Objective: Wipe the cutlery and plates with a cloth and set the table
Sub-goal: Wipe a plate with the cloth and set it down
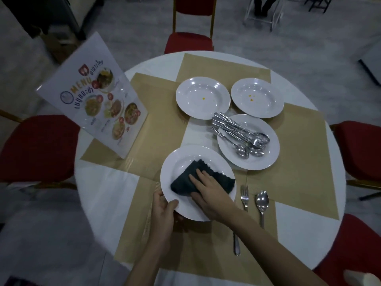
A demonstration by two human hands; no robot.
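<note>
- left hand (165, 211): fingers curled over plate (181, 159) rim, thumb on top, gripping near edge
- right hand (208, 190): palm down, fingers straight, pressing cloth (183, 182) flat
- both forearms bare, reaching forward

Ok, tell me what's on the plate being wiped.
A dark cloth lies on the near plate, with the right hand pressing it. The plate surface beneath both is hidden.

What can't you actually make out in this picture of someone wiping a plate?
Head view only:
- Near plate: part of its surface is hidden under the dark cloth and right hand.
- Fork: mid-handle hidden behind the right forearm.
- Piled cutlery: overlapping pieces, count unclear.
- Menu card: small print too blurred to read.
- Left hand: fingers under the rim hidden.
</note>
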